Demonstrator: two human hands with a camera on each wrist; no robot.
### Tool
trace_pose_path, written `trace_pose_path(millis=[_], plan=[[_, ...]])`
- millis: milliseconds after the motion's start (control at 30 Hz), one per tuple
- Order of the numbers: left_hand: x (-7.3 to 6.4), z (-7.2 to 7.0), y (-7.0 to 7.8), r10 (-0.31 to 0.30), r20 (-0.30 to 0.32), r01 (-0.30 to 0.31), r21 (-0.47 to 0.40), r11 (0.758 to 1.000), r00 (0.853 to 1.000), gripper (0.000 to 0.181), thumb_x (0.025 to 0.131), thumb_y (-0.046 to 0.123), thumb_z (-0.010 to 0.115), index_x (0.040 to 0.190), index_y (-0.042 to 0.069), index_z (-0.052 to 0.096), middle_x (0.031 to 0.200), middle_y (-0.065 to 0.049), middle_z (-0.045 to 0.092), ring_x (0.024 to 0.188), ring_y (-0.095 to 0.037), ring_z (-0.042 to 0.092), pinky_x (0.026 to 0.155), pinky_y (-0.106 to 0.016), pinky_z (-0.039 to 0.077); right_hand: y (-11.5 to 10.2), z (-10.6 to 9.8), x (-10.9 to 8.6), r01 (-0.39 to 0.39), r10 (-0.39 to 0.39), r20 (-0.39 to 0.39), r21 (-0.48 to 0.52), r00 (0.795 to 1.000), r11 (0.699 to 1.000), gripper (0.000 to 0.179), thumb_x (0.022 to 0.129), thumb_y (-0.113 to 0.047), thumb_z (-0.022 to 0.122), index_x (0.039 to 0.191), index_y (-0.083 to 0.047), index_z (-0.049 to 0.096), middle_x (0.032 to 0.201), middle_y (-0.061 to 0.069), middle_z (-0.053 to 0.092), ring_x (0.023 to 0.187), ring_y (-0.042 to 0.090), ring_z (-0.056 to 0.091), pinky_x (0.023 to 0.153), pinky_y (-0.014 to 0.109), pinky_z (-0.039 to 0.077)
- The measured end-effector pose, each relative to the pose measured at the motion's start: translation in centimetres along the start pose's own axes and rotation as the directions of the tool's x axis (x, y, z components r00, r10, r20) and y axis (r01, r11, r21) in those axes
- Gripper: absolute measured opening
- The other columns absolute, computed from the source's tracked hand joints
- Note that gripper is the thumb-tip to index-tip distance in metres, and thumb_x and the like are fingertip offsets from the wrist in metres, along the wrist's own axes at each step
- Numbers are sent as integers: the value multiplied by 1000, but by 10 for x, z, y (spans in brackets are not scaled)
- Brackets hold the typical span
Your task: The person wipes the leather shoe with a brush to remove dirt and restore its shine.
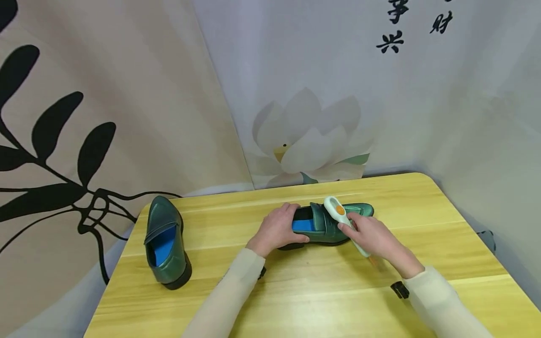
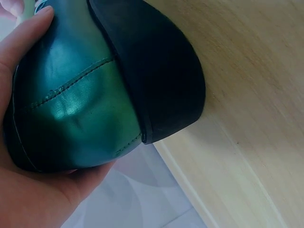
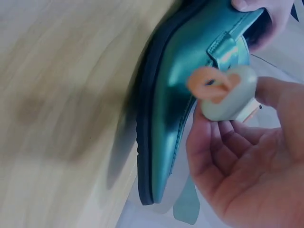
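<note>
A green loafer [image 1: 329,233] with a blue insole and black sole stands on the table, toe to the right. My left hand [image 1: 276,230] grips it at the heel, fingers and thumb on opposite sides. The left wrist view shows the heel's stitched back [image 2: 80,99] close up. My right hand [image 1: 376,239] holds a white-handled tool [image 1: 333,206] with an orange oval and an orange loop, slanting across the shoe's upper. The side of the tool facing the shoe is hidden. A matching loafer [image 1: 173,251] stands at the left, out of both hands.
The light wooden table [image 1: 321,300] has its far edge close behind the gripped shoe. A printed curtain [image 1: 169,94] with leaves, a flower and black characters hangs beyond it. Black straps [image 1: 399,289] sit at the wrists.
</note>
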State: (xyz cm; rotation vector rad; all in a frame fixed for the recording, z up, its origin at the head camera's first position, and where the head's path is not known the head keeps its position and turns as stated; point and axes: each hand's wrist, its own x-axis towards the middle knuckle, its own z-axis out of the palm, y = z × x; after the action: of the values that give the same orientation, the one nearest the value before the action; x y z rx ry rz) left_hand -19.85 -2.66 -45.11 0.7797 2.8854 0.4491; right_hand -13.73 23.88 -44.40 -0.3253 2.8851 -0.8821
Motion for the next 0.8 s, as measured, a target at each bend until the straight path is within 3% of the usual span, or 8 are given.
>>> trace_pose_path(millis=[167,300,467,667,800], plan=[[-1,-2,-2,21,14,-20,-10,1000,1000,94,79,59,84,152,11,48,144,-9,57,119,-31,62,96,-49,54,0,1,-7,20,-18,28,-50,999,999,40,107,-36,58,119,2,60,68,-1,52,55,12,49,53,31,44],[1,-1,-2,9,5,-9,-11,1000,1000,95,78,59,86,151,11,49,144,-9,56,119,-31,62,97,-49,54,7,2,-19,99,-91,73,-105,993,990,30,105,-31,62,115,-3,60,79,-3,58,70,14,56,63,36,49],[3,-1,0,9,7,-9,-8,1000,1000,95,78,59,86,152,11,48,146,-10,56,121,-32,61,99,-50,52,12,3,-28,201,-201,19,-169,979,965,25,103,-23,67,120,-6,62,101,1,66,93,20,65,79,45,55],[5,0,1,16,9,-16,-17,1000,1000,95,79,58,85,152,11,48,147,-10,55,122,-32,61,99,-49,52,18,-1,-39,255,-264,-6,-238,964,937,25,99,-17,71,121,-7,62,101,-2,64,92,19,63,80,43,55],[4,0,2,14,0,-14,-10,1000,1000,95,79,57,86,152,10,49,146,-10,56,122,-32,61,100,-49,52,11,2,-36,250,-259,-11,-215,966,944,32,101,-20,69,129,-5,61,112,3,67,102,24,66,87,46,55]])
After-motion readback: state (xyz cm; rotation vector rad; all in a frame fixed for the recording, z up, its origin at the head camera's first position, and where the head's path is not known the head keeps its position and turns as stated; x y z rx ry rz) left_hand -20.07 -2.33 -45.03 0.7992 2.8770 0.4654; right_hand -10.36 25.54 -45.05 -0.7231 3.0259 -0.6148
